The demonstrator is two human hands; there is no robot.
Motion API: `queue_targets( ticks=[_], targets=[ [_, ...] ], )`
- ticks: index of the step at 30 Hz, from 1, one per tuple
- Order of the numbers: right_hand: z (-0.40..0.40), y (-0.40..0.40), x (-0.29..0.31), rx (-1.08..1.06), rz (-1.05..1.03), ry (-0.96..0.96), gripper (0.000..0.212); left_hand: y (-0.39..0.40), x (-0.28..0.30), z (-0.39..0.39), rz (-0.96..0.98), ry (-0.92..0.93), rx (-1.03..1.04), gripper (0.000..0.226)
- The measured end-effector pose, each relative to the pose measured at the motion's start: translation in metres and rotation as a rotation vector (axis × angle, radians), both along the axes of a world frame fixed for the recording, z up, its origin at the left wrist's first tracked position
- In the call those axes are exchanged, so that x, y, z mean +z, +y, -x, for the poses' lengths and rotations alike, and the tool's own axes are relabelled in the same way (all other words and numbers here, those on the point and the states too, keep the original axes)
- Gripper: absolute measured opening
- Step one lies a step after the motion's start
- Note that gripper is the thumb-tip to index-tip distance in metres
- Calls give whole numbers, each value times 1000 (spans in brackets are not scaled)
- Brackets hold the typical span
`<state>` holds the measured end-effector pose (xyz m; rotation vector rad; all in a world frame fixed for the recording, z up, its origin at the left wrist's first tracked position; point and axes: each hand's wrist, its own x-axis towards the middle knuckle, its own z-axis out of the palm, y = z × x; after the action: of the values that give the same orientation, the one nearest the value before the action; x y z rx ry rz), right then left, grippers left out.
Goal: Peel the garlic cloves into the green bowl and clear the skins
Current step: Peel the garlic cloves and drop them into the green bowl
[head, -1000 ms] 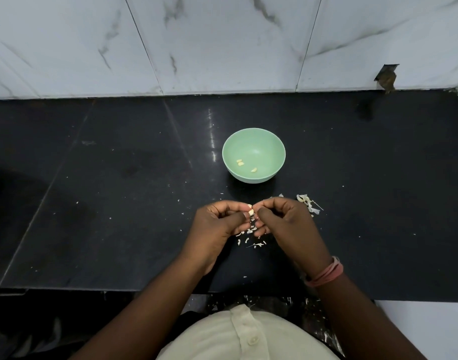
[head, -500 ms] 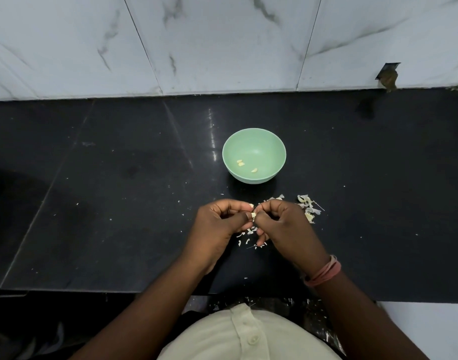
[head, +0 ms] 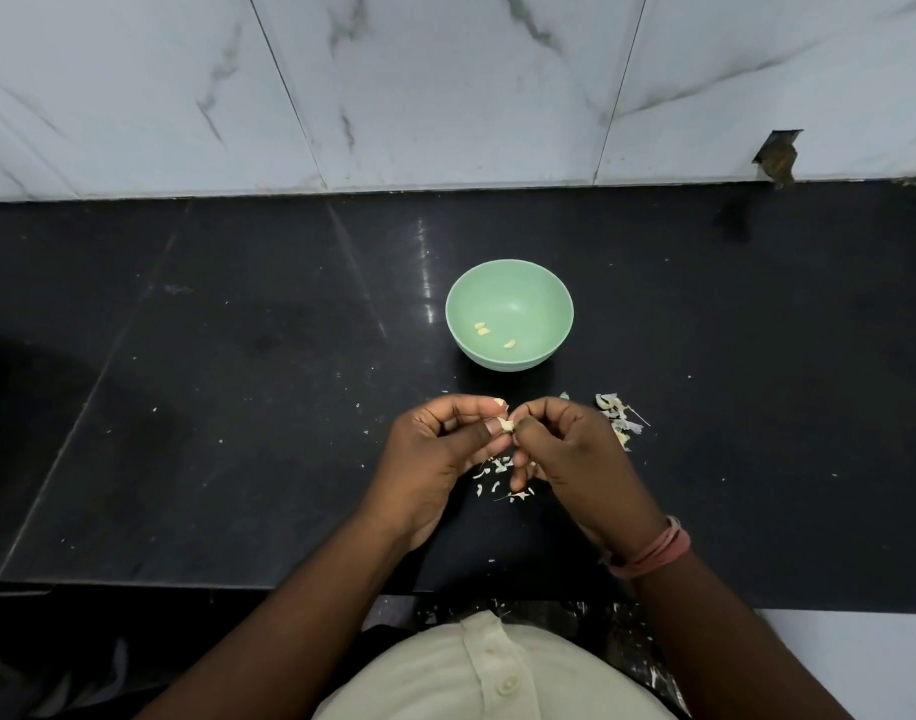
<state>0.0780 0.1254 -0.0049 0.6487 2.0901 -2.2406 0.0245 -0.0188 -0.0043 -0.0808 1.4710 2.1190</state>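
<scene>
Both hands sit slightly nearer the green bowl (head: 509, 283) than before; left hand (head: 435, 454) and right hand (head: 575, 454) pinch one garlic clove (head: 506, 424) together, skins (head: 618, 415) beside the bowl's right.

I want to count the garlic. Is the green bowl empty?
No, the green bowl has three peeled cloves lying on its bottom.

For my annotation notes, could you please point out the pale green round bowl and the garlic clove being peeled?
pale green round bowl (head: 539, 283): head view, bare far inner wall.
garlic clove (head: 506, 424): head view, exposed middle between both hands' fingertips.
</scene>
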Motion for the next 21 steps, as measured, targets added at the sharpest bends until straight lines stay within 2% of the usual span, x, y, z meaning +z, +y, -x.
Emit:
queue_targets(
  ticks=[4, 6, 15, 21],
  targets=[
    [-1, -1, 1, 4, -238, 57, 9, 4, 0, -1, -61, -90, 34, 22],
    [-2, -3, 0, 0, -289, 68, 7, 6, 0, -1, -74, -127, 54, 23],
    [-3, -8, -4, -35, -305, 42, 7, 3, -2, -1, -82, -211, 88, 24],
    [-2, -3, -6, -116, -290, 22, 9, 2, -1, -3, -75, -187, 57, 29]
  ],
)
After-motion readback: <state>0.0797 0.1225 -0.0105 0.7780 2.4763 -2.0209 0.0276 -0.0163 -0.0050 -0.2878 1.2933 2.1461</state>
